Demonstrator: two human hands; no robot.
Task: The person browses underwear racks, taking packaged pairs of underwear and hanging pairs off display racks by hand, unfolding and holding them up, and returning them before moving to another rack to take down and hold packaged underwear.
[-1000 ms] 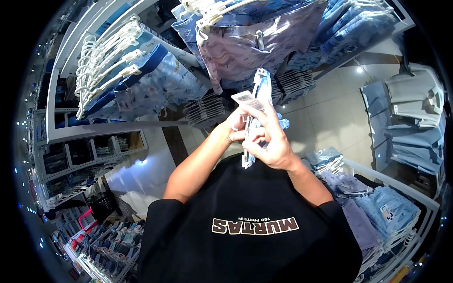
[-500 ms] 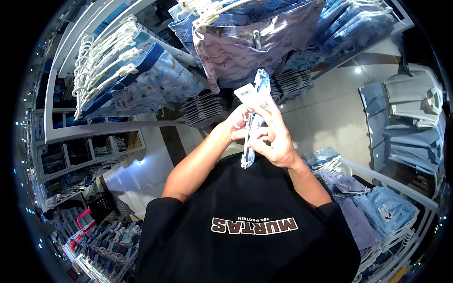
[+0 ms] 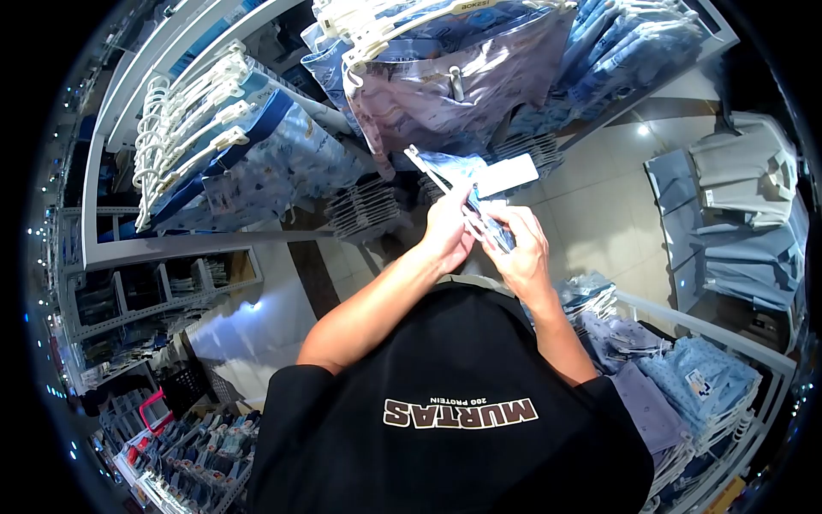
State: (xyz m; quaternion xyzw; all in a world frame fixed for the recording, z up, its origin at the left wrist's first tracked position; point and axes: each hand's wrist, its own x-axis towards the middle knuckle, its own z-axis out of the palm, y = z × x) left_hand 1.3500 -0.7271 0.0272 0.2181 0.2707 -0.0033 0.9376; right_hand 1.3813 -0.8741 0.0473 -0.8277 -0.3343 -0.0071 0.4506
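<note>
Holding creased blue cloth (image 3: pixel 456 165) beside rectangular tag (image 3: pixel 508 176).

Left hand (image 3: pixel 448 230) and right hand (image 3: pixel 522 253) grip blue garment (image 3: pixel 461 165) with pale hanger (image 3: pixel 425 169). White tag (image 3: pixel 507 175) above right hand. Pinkish shorts (image 3: pixel 428 90) hang beyond.

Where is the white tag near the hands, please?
In the head view, the white tag sits just above the right hand, to the right of the blue fabric and beyond the left hand.
</note>
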